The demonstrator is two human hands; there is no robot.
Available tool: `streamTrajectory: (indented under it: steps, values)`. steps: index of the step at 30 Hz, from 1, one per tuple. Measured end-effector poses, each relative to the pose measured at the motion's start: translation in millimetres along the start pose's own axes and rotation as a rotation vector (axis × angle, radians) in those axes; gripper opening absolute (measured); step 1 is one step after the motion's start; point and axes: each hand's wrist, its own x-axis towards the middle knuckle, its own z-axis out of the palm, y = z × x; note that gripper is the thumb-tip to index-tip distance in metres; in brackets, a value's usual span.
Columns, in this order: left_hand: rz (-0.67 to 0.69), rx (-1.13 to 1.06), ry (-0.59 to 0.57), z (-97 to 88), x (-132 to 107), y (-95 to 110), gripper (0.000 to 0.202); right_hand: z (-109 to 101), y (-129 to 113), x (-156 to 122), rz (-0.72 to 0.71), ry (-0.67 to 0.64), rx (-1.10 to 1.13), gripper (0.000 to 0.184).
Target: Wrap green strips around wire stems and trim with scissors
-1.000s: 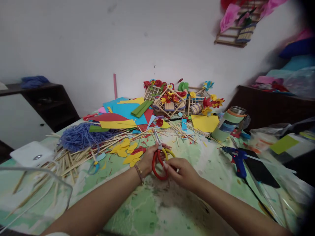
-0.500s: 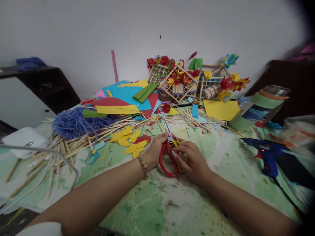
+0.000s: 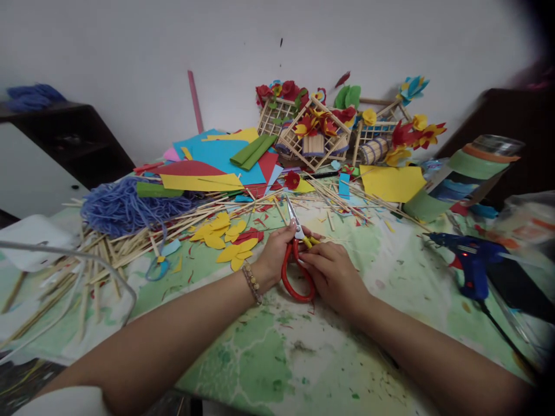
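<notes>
Just below the middle of the view, a pair of scissors [image 3: 299, 289] with a red handle loop points away from me, its metal blades nearly together. My left hand [image 3: 277, 254] is closed around it near the pivot, thumb on top. Close on the other side, my right hand [image 3: 336, 271] has its fingers bent and pressed together beside the handle. A narrow yellow piece [image 3: 310, 241] shows between the hands at the right fingertips; whether it is paper or part of the scissors I cannot tell. Yellow paper petals [image 3: 236, 252] lie left of my left hand.
Thin sticks [image 3: 208, 211] and purple yarn [image 3: 125, 208] spread over the left side. Coloured paper sheets [image 3: 217, 156] and stick frames with paper flowers [image 3: 314, 138] stand at the back. On the right are a blue glue gun [image 3: 470, 260] and a wrapped jar [image 3: 468, 179].
The whole view has shifted slightly, so the table's things appear higher. My right fingers have drawn together and curled more beside the scissors; my left hand keeps its hold.
</notes>
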Motion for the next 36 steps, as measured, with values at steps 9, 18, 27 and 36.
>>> streamTrajectory:
  steps: [9,18,27,36]
  values:
    - [0.041,0.015,0.013,1.1,2.9,-2.0,0.023,3.7,0.4,7.0,0.056,0.013,0.037,0.015]
    - [0.007,0.004,0.016,3.1,-1.3,0.3,0.020,0.4,0.6,3.3,0.067,-0.039,0.076,0.015]
    - [0.143,-0.028,0.045,3.7,4.9,-10.1,0.020,3.6,-11.3,14.6,0.183,-0.161,-0.087,0.014]
    - [0.107,-0.016,0.032,0.8,6.6,-9.2,0.021,7.1,-4.3,10.7,0.178,-0.122,-0.053,0.015]
